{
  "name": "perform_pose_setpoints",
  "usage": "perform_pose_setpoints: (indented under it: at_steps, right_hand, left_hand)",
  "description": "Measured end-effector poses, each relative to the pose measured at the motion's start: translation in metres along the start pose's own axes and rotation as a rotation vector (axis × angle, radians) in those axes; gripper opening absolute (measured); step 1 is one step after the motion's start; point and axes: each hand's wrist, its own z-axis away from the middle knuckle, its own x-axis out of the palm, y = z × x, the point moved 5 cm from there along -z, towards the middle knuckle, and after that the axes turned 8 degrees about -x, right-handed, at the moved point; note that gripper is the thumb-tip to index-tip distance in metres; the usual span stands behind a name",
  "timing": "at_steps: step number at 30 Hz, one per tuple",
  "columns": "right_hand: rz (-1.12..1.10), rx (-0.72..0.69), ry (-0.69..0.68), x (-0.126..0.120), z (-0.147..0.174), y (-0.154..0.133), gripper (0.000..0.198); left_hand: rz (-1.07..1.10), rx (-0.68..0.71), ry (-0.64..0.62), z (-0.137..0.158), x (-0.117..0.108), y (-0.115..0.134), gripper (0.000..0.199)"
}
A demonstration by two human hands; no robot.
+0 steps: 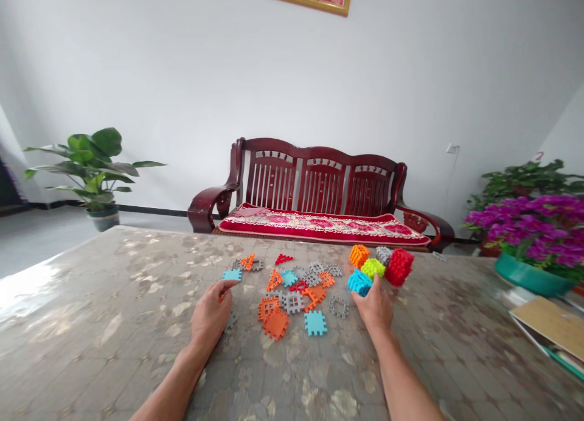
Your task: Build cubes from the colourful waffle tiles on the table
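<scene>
My left hand (212, 314) is closed at the left side of a loose pile of toothed plastic tiles, with a bit of an orange piece (221, 298) showing at its fingers. Just beyond it lies a light blue square tile (232, 275). My right hand (375, 308) grips a blue stack of interlocking tiles (359, 282), its thumb at the near side and index finger by a yellow-green stack (373, 267). Beside these sit an orange stack (359, 255), a grey stack (383, 255) and a red stack (399, 267).
Between my hands, orange tiles (275, 323), grey tiles (292, 302) and a light blue tile (316, 323) lie on the patterned table (292, 384). At the right stand purple flowers in a green pot (531, 275), near a cardboard piece (554, 323). A wooden bench (319, 184) is behind.
</scene>
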Motion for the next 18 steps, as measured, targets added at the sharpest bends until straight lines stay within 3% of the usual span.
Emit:
perform_pose_setpoints:
  at_steps: [18]
  right_hand:
    - [0.023, 0.151, -0.038, -0.017, -0.002, 0.075, 0.080]
  left_hand:
    - [-0.024, 0.019, 0.021, -0.003, -0.001, 0.001, 0.034]
